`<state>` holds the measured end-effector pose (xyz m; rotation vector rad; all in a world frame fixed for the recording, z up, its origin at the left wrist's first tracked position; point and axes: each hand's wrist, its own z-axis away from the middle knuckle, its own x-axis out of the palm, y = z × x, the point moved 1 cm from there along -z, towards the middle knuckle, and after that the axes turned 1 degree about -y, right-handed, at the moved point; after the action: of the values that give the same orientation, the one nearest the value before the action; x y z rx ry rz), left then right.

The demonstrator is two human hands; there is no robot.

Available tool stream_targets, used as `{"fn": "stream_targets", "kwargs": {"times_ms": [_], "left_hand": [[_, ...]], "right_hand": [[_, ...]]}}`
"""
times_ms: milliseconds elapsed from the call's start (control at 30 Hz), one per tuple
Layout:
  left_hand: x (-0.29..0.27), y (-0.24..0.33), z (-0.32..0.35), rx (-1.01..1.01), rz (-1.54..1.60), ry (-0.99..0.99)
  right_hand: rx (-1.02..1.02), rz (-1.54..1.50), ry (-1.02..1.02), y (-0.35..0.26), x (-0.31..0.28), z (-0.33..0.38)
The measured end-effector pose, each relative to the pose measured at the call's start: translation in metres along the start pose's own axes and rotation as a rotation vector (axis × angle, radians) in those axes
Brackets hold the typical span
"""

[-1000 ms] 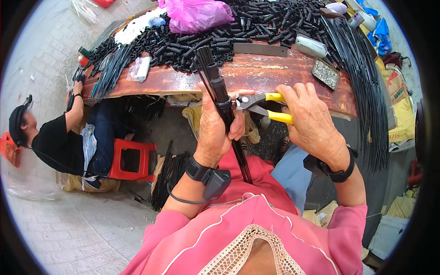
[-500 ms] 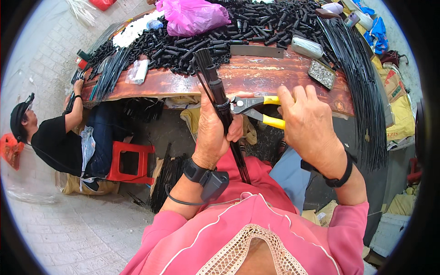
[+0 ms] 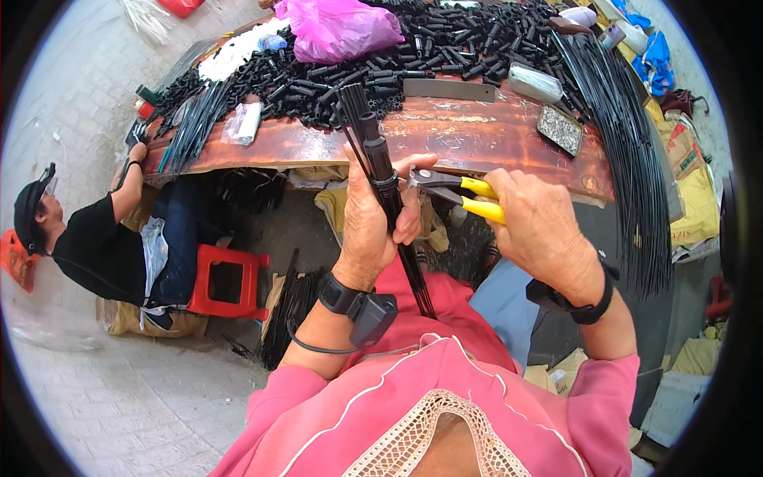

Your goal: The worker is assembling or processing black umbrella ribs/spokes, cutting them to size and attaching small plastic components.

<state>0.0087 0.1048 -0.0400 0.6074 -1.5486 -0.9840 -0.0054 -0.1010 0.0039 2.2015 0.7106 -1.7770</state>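
A bundle of thin black rods, capped with black plastic sleeves at its far end, stands tilted in front of the person's chest, just near of the table edge. The left hand is wrapped tight around its middle. The right hand grips the yellow handles of a pair of pliers, whose metal nose touches the bundle right beside the left thumb.

Compared with a second ago, the pliers handles sit a little closer together and the nose has pressed further in against the rods, while the left hand has kept the bundle at the same tilt. That reads as a squeeze under way at the band around the rods, not a fresh reach.

Farther off, the worn wooden table carries a heap of short black plastic sleeves, a pink plastic bag and, along its right edge, a long sheaf of black rods hanging over the side. At the far left a co-worker in a black shirt sits by a red stool, one hand up at the table's left end.
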Motion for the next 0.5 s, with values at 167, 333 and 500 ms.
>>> {"fn": "stream_targets", "kwargs": {"times_ms": [167, 333, 500], "left_hand": [[0.005, 0.003, 0.001, -0.002, 0.001, -0.041], [0.003, -0.001, -0.003, 0.007, -0.029, -0.067], [-0.01, 0.0, -0.015, 0.001, -0.061, 0.046]], "right_hand": [[-0.102, 0.232, 0.049, -0.003, -0.031, -0.009], [-0.172, 0.363, 0.042, -0.008, -0.039, -0.017], [-0.031, 0.257, 0.065, -0.01, 0.004, -0.025]]}}
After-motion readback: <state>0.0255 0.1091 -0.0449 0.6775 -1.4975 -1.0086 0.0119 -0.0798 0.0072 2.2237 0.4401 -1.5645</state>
